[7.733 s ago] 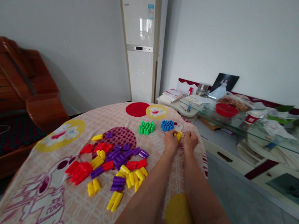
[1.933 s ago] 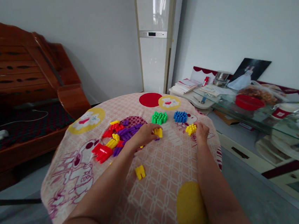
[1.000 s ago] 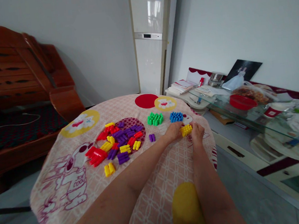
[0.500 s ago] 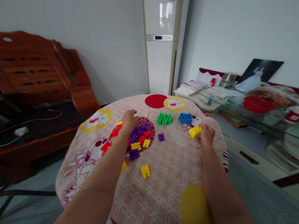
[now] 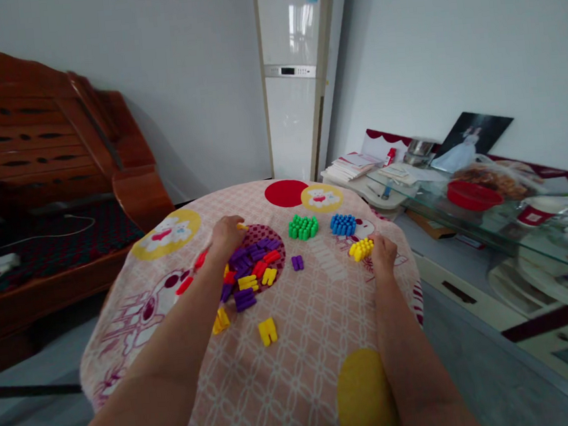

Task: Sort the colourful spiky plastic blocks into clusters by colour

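My left hand (image 5: 226,236) is closed at the far left part of the pile, with a small yellow plastic block (image 5: 242,226) at its fingertips. Beside it lies a loose heap of purple blocks (image 5: 248,256), mixed with red blocks (image 5: 267,263) and yellow ones. On the right, my right hand (image 5: 384,253) has its fingers curled at the right side of a cluster of yellow blocks (image 5: 361,250); the fingertips are partly hidden. Green blocks (image 5: 303,227) and blue blocks (image 5: 343,225) stand in two tight groups farther back.
A round table with a patterned cloth (image 5: 299,365) carries the blocks. One purple block (image 5: 297,262) and one yellow block (image 5: 268,332) lie apart. To the right is a cluttered glass shelf (image 5: 424,206); a wooden bench (image 5: 59,174) stands left.
My left hand has shifted from the pile's edge with a yellow block now at its fingertips. The right hand stays by the yellow cluster. The whole view has turned slightly right.
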Demonstrator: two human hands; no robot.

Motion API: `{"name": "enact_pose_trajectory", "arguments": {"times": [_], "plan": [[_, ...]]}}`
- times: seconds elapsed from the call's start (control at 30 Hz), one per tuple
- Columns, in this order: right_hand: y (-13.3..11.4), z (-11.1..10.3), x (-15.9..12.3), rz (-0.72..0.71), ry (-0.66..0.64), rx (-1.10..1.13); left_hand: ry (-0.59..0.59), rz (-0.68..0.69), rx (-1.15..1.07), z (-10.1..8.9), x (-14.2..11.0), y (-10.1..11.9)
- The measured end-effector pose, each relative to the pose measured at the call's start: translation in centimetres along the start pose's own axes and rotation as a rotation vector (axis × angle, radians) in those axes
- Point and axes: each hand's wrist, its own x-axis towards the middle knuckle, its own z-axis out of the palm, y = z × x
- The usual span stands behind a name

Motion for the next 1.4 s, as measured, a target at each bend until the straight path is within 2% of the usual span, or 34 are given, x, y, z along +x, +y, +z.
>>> {"name": "enact_pose_trajectory", "arguments": {"times": [0.07,0.13,0.27,0.4,0.53,0.6,0.7,0.87,0.97,1.1,1.27,1.4], "plan": [[-0.1,0.0,-0.1,0.006,-0.001,0.003,-0.037,0.074,-0.011,0.6,-0.4,3.3],[-0.3,-0.1,-0.1,0.015,-0.005,0.007,-0.092,0.245,-0.09,1.6,-1.2,7.1],[-0.4,-0.1,-0.2,0.027,-0.014,0.011,-0.284,0.418,-0.18,5.0,-3.5,14.1],[-0.3,-0.1,-0.1,0.016,-0.004,0.021,-0.431,0.479,-0.204,9.1,-5.9,17.9],[-0.1,0.0,0.0,0.007,0.003,0.036,-0.506,0.486,-0.213,11.4,-7.2,18.9],[0.0,0.0,0.0,-0.001,0.004,0.041,-0.516,0.481,-0.202,11.6,-7.4,18.8],[0.1,0.1,0.0,-0.001,0.009,0.052,-0.51,0.405,-0.18,11.4,-7.4,18.5],[0.0,0.1,0.1,0.013,0.011,0.051,-0.442,0.294,-0.238,11.2,-7.3,19.1],[-0.2,0.1,0.0,0.013,0.022,0.044,-0.337,0.243,-0.312,11.8,-7.0,20.0],[-0.2,0.1,0.0,0.013,0.009,0.049,-0.271,0.217,-0.43,13.0,-7.0,21.3],[0.1,0.2,0.2,-0.004,0.006,0.052,-0.305,0.158,-0.5,14.1,-8.0,21.8],[0.2,0.2,0.3,-0.011,-0.004,0.035,-0.335,0.135,-0.506,13.9,-8.6,21.6]]}}
